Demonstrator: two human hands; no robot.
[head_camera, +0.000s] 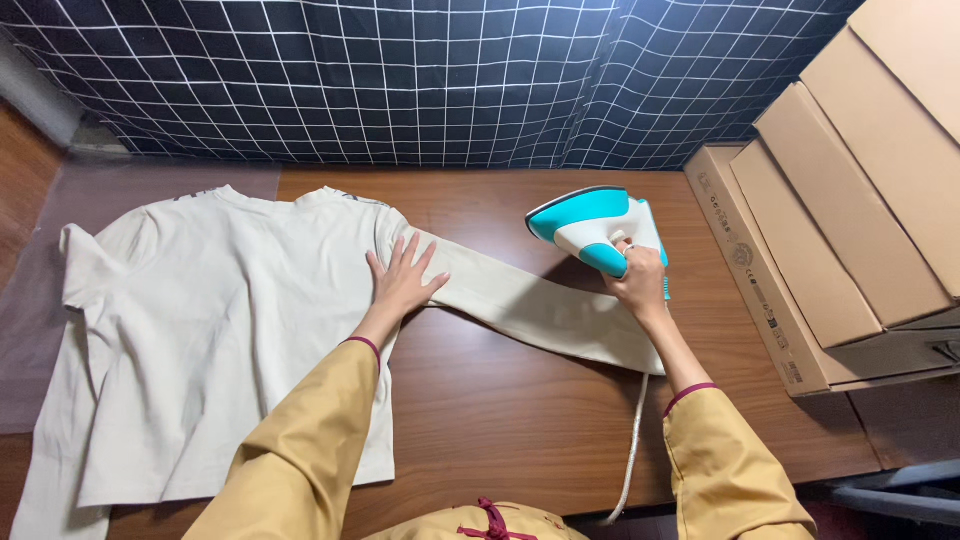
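**Sleeve pressing: hand and tool positions**

Shirt (200, 330) placement: I see a cream long-sleeved garment spread flat on the brown wooden table (500, 420), its body occupying the 9 o'clock half of the view, its collar toward 12 o'clock. One sleeve (530, 305) extends from the shoulder toward 4 o'clock, lying straight on the tabletop.

Left hand (402, 280): I read it as open, fingers spread, palm down, pressing flat on the sleeve just beside the shoulder seam. It grips nothing.

Right hand (638, 285): closed around the handle of a white and turquoise iron (590, 225). The iron sits at 1 o'clock from the left hand, its body tilted, at the far edge of the sleeve near the cuff end. I cannot tell whether the soleplate touches the fabric. A white cord (634, 440) runs from below the right wrist toward 6 o'clock, over the table edge.

Both hands are well apart, with the sleeve between them.

Surroundings: stacked cardboard boxes (840, 230) at 3 o'clock; a dark grid-patterned cloth (400, 80) hangs across 12 o'clock.
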